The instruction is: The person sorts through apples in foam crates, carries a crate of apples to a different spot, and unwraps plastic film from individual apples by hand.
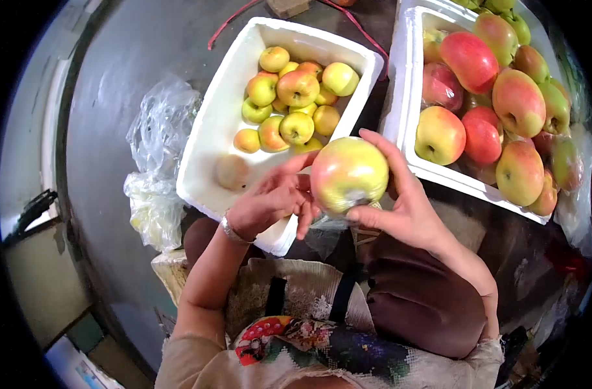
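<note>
My right hand (406, 201) holds a large yellow-green apple (349, 175) with a pink blush, fingers over its far side and thumb underneath. Shiny clear film covers the apple, bunched pale at its lower side. Close against its left side is my left hand (276, 198), fingers loosely bent and apart, the index finger reaching toward the fruit. A bracelet circles that wrist. Beyond the hands stands a white foam box (205, 149) with several smaller yellow and red apples (298, 89) inside. One paler apple (232, 172) lies alone near its left wall.
Another white foam box (409, 84), at the right, is heaped with large red and green apples (519, 102). Crumpled clear plastic bags (160, 129) lie left of the nearer box. A red cord (234, 21) runs behind it. More plastic (576, 188) hangs at the far right.
</note>
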A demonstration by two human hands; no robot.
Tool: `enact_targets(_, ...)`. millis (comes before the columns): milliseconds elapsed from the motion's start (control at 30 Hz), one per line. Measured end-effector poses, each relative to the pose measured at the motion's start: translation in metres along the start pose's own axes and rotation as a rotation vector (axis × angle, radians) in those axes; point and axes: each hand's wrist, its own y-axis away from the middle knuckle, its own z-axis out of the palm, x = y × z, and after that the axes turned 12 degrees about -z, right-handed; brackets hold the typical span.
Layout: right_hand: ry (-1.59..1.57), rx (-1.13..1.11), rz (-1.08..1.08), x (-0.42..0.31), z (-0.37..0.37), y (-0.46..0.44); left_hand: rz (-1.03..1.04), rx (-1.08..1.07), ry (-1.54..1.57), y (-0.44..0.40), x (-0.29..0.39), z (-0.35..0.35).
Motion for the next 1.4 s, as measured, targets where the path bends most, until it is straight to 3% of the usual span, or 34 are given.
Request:
enact_targets(100,-0.360,0.086,0.093,-0.001,0.000,0.000,-0.054,0.138,-0.062,0.003,0.007,0.003)
enact_targets(233,-0.406,0.108,0.172,0.003,0.002,-0.001,0.012,0.428,-0.233,-0.002,0.001,0.014)
enact_targets(367,-0.535,0.122,0.244,0.010,0.003,0.001,0.019,0.315,-0.112,0.001,-0.001,0.022)
enact_targets(433,-0.644,0.138,0.308,0.011,0.005,0.001,0.166,0.350,-0.214,-0.001,-0.005,0.029)
enact_targets(500,-0.754,0.135,0.340,0.011,0.007,0.002,0.108,0.410,-0.318,0.003,0.000,0.036)
enact_targets(567,-0.863,0.135,0.370,0.012,0.007,0.002,0.193,0.531,-0.620,-0.001,-0.002,0.044)
enact_targets(600,-0.881,0.123,0.401,0.013,0.007,0.001,0.193,0.532,-0.621,-0.002,-0.002,0.047)
enact_targets(667,-0.900,0.110,0.433,0.018,0.006,0.001,0.242,0.799,-1.081,-0.003,-0.001,0.051)
enact_targets(700,-0.905,0.076,0.438,0.022,0.005,0.001,0.240,0.799,-1.082,-0.004,-0.001,0.049)
enact_targets(767,-0.912,0.041,0.441,0.028,0.004,0.002,0.494,0.893,-1.291,-0.007,-0.003,0.044)
enact_targets(867,-0.897,0.063,0.513,0.035,0.005,0.004,0.619,0.857,-1.284,-0.010,-0.009,0.042)
enact_targets(1167,-0.898,0.139,0.644,0.045,0.008,0.005,0.537,0.814,-1.222,-0.015,-0.016,0.036)
enact_targets(1233,-0.869,0.241,0.683,0.037,0.012,0.001,0.540,0.817,-1.213,-0.016,-0.019,0.037)
enact_targets(1400,-0.870,0.220,0.611,0.051,0.008,0.008,0.481,0.866,-1.156,-0.015,-0.023,0.041)
